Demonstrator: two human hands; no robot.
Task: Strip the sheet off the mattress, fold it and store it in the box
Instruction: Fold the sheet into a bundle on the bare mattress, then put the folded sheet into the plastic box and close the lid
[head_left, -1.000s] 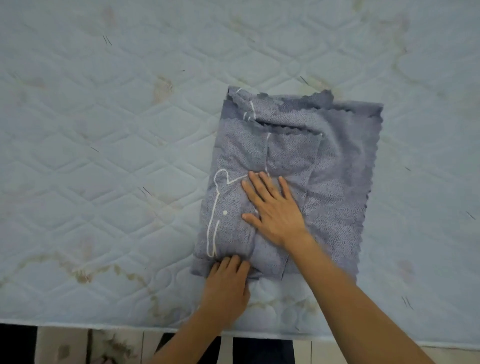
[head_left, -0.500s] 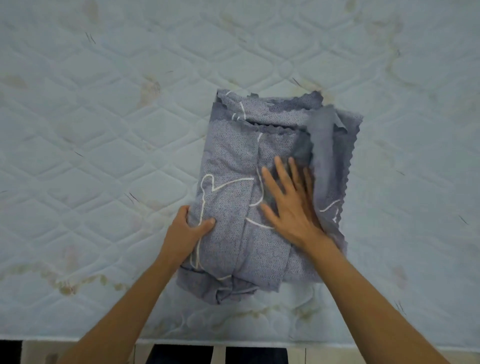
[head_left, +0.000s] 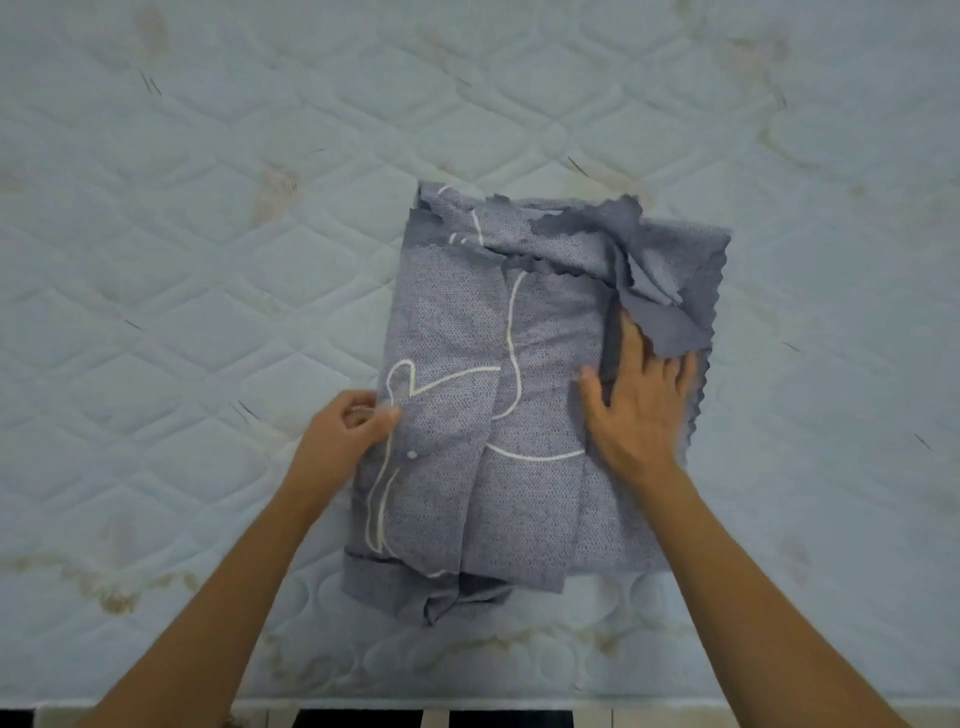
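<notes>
Left hand pinches folded sheet; right hand presses it.

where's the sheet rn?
Head view: the folded grey sheet lies on the mattress, slightly right of centre near its front edge, left hand gripping its left edge, right hand flat on its right side.

On my feed the sheet reads grey-blue, covered all over in a fine pattern of tiny dots, with thin white outline drawings curving across it. The mattress is pale bluish white, quilted in diamonds, blotched with yellow-brown stains and short dark flecks.
</notes>
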